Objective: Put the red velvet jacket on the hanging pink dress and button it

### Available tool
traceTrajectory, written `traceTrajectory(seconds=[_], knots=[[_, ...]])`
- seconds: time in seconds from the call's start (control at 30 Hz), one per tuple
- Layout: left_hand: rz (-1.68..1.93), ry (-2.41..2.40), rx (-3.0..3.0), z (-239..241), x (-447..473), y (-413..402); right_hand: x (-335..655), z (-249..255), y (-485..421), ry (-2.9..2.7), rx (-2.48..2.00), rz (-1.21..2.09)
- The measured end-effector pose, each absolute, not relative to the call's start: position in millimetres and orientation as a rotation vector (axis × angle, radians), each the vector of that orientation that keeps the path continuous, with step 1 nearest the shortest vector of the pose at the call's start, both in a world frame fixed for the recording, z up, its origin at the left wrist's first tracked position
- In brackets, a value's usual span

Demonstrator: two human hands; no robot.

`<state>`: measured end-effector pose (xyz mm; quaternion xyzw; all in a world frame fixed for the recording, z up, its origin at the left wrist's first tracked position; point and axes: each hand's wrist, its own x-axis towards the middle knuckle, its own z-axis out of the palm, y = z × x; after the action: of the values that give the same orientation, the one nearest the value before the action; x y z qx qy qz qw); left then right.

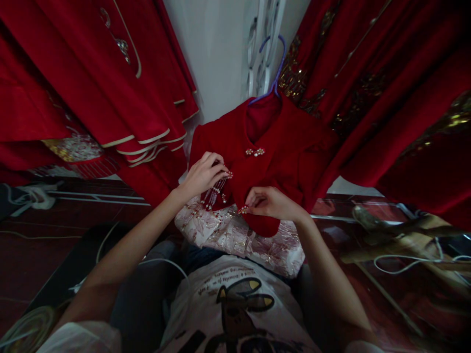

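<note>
A red jacket (pixel 290 142) hangs in front of me on a purple hanger (pixel 275 88). A jewelled clasp (pixel 255 152) joins its two front edges near the collar. My left hand (pixel 206 172) pinches a jewelled clasp half (pixel 230 174) on the jacket's left side; strings of beads (pixel 215 192) dangle below those fingers. In my right hand (pixel 270 202), thumb and fingers are closed on another jewelled clasp half (pixel 243 210), at the front edge of the other side. The two halves are apart. Below the jacket, pale pink brocade fabric (pixel 239 238) lies over my lap.
Red garments with cream piping (pixel 147 132) hang at the left. More red garments with gold sequins (pixel 368 93) hang at the right. A white metal rack (pixel 267 49) stands behind the hanger. Wooden pieces (pixel 397 245) and a white cord (pixel 405 264) lie at the lower right.
</note>
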<state>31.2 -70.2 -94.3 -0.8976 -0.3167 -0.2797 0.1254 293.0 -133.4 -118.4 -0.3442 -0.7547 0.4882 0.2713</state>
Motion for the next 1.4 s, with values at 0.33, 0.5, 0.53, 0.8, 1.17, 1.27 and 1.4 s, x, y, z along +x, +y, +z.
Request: traceTrajectory(seconds=[0.33,0.5,0.53,0.8,1.17,1.27,1.4], knots=[[-0.647,-0.818,-2.861,-105,29,-48,290,-112,-136,-2.018,-0.912,1.334],[-0.734,-0.936,-2.805,-102,41,-38,299,-105,-139,-1.991,-0.917,1.363],[-0.72,-0.914,-2.828,-99,44,-37,301,-104,-139,-1.99,-0.91,1.364],[-0.803,-0.707,-2.584,-91,34,-44,312,-95,-140,-1.962,-0.938,1.347],[-0.962,-0.75,-2.529,-65,78,-48,328,-73,-154,-2.095,-0.983,1.579],[-0.897,-0.755,-2.541,-60,99,-50,332,-69,-159,-2.143,-1.016,1.645],[-0.878,-0.777,-2.505,-58,116,-48,340,-67,-162,-2.149,-1.016,1.652]])
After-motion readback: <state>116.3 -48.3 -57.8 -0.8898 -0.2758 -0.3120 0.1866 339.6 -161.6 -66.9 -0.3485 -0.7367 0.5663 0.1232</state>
